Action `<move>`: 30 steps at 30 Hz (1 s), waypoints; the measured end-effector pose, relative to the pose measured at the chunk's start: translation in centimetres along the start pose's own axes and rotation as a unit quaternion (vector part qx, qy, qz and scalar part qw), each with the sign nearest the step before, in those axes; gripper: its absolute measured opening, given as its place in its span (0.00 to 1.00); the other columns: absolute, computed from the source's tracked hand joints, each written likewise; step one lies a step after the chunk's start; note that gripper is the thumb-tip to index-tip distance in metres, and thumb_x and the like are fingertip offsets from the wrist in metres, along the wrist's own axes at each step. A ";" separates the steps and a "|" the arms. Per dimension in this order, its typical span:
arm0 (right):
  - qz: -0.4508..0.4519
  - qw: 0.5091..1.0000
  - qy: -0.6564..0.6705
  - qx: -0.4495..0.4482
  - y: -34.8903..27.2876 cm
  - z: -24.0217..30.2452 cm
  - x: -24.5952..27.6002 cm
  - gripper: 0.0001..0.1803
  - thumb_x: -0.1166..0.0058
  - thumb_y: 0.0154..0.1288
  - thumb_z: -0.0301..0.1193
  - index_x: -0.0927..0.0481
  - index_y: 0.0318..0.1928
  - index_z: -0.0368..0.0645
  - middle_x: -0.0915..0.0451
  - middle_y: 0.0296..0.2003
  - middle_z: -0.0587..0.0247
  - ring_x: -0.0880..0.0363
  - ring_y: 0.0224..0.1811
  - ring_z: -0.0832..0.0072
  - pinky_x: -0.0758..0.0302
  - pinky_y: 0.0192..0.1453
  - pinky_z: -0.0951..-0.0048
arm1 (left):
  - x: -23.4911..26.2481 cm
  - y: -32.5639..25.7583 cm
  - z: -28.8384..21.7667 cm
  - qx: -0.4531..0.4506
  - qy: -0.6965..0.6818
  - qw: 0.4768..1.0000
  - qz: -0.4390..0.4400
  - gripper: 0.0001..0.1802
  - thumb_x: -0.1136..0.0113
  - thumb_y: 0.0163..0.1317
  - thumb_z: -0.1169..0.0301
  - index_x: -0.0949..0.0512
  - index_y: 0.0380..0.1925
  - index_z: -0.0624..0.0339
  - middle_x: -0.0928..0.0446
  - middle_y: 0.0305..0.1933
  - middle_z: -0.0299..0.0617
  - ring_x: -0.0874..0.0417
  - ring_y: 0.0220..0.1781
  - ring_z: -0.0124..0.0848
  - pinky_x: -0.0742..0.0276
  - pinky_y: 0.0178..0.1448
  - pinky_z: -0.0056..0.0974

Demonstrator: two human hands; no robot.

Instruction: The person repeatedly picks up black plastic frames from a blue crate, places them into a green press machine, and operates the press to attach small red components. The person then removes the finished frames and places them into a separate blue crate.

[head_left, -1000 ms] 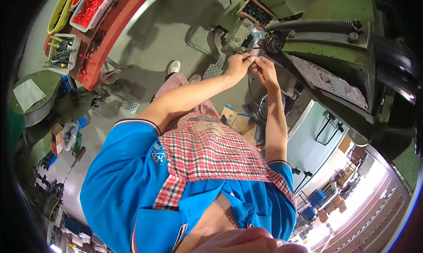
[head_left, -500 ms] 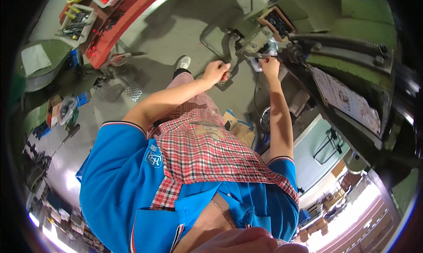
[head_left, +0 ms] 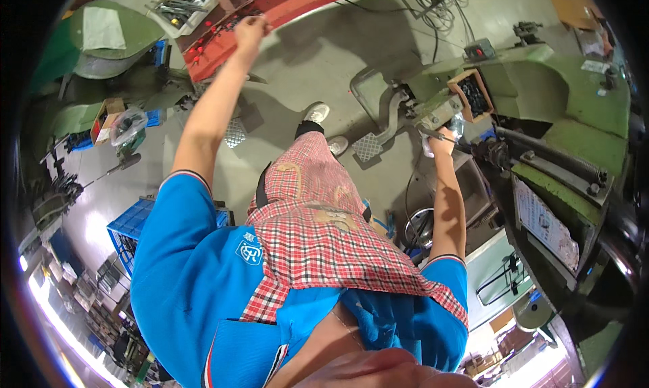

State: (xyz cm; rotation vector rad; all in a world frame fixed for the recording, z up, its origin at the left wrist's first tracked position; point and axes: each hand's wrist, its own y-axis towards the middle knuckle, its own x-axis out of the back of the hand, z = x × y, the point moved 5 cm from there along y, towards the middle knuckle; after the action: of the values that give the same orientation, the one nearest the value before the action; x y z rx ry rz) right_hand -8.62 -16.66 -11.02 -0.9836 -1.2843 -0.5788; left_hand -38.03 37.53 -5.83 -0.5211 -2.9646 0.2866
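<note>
The red bench point(head_left: 304, 8) bears a tool tray point(head_left: 197, 19) near the left hand point(head_left: 250, 34).

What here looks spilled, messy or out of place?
Small red pieces and dark pieces lie loose on the red bench near the left hand, outside the white trays, so they look spilled. Beyond the bench's right part, cable lies in untidy loops on the floor.

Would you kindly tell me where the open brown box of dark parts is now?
In the head view, the open brown box is in the upper right, by the green machine, just above and right of the right hand.
</note>
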 end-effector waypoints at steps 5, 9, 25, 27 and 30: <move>-0.053 0.988 0.143 0.006 -0.1 -0.9 -0.3 0.10 0.48 0.54 0.30 0.16 0.31 0.39 0.18 0.31 0.41 0.19 0.38 0.45 0.22 0.44 0.55 | 4.4 7.6 5.0 0.035 0.017 0.992 -0.119 0.16 0.39 0.62 0.73 0.25 0.48 0.70 0.18 0.36 0.44 0.15 0.34 0.31 0.17 0.38 0.32; -0.051 0.989 0.126 -0.064 -1.3 -0.5 0.7 0.09 0.48 0.52 0.30 0.17 0.30 0.39 0.18 0.31 0.43 0.19 0.35 0.48 0.22 0.42 0.54 | 2.5 5.2 2.9 -0.118 0.188 0.965 -0.140 0.17 0.41 0.62 0.73 0.26 0.51 0.68 0.19 0.40 0.44 0.17 0.38 0.29 0.20 0.40 0.32; 0.142 0.699 0.696 -0.090 -9.1 -1.6 7.1 0.09 0.44 0.67 0.30 0.21 0.33 0.36 0.22 0.25 0.66 0.28 0.23 0.82 0.33 0.27 0.81 | -28.9 -38.5 2.1 0.139 -0.064 0.889 0.431 0.14 0.43 0.66 0.70 0.24 0.48 0.66 0.21 0.34 0.39 0.21 0.33 0.23 0.24 0.39 0.30; 0.160 0.676 0.717 -0.060 -10.9 -0.8 7.9 0.08 0.43 0.66 0.29 0.20 0.31 0.38 0.23 0.23 0.67 0.28 0.24 0.82 0.33 0.27 0.79 | -29.8 -38.9 1.3 0.033 -0.042 0.904 0.425 0.11 0.42 0.65 0.70 0.22 0.43 0.67 0.22 0.33 0.38 0.21 0.32 0.23 0.25 0.38 0.30; 0.179 0.561 0.804 -0.078 -13.2 0.0 7.9 0.07 0.44 0.66 0.28 0.20 0.36 0.36 0.22 0.28 0.66 0.28 0.26 0.82 0.30 0.30 0.79 | -29.0 -39.4 0.0 -0.047 -0.032 0.909 0.413 0.10 0.40 0.64 0.70 0.21 0.37 0.68 0.23 0.31 0.38 0.22 0.32 0.23 0.27 0.37 0.30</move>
State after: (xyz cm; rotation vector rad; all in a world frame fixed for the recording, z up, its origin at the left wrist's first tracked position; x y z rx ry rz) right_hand -17.72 -21.97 0.22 -0.4032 0.6468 -0.8869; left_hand -23.73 -8.90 -0.19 -1.7907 -2.6335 0.2227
